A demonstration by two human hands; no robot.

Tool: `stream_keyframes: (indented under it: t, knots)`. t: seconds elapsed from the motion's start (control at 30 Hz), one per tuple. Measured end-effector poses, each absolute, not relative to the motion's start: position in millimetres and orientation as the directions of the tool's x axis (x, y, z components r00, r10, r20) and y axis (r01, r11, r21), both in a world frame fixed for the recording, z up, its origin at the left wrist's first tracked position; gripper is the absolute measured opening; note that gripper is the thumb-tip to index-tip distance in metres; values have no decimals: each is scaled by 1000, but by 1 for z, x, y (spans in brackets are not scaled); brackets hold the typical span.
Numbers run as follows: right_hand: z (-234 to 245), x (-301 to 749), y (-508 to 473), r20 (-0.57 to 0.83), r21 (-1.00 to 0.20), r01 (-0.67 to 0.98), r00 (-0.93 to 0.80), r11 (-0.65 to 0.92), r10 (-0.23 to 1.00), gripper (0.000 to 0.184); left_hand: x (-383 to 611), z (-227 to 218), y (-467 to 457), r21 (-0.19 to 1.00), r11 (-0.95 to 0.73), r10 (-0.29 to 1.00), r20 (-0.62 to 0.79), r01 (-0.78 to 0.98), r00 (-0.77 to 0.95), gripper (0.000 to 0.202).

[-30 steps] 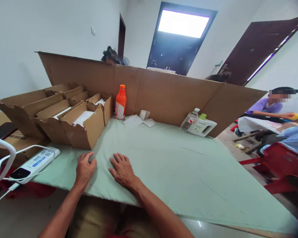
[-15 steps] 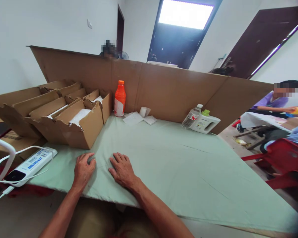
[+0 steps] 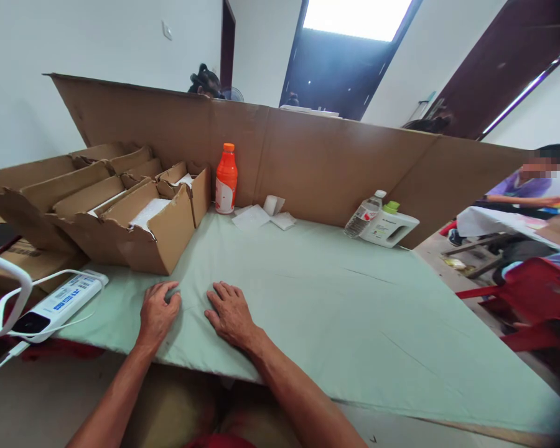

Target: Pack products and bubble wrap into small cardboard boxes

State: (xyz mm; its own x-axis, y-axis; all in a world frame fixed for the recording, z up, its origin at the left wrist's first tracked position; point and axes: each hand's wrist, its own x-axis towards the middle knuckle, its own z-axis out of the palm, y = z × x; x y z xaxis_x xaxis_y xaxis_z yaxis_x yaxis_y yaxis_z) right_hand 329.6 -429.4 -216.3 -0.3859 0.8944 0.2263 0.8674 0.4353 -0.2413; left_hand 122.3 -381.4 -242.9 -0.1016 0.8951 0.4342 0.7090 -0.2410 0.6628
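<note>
Both of my hands rest palm down on the pale green cloth (image 3: 336, 311) that covers the table, close to its near edge. My left hand (image 3: 157, 312) has its fingers bent a little and holds nothing. My right hand (image 3: 228, 312) lies flat with its fingers spread, a short gap away from the left. An open cardboard box (image 3: 154, 233) with white padding inside stands just beyond my left hand.
More open cardboard boxes (image 3: 70, 193) crowd the left. A white power bank (image 3: 58, 305) with cables lies at the left edge. An orange bottle (image 3: 226, 179), white pads (image 3: 261, 216), a clear bottle (image 3: 364, 214) and a white jug (image 3: 392, 227) stand along a cardboard screen (image 3: 308, 162). A person sits at the right.
My hands stay in place on the cloth. The view has tilted slightly, so everything sits a little higher and the scene shifts a bit.
</note>
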Motion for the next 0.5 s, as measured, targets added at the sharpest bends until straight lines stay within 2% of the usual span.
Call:
stream_keyframes:
  t: [0.5]
  knots:
    - [-217, 330, -430, 232, -239, 863, -395, 445, 889, 39, 121, -245, -380, 640, -246, 892, 443, 728, -88, 32]
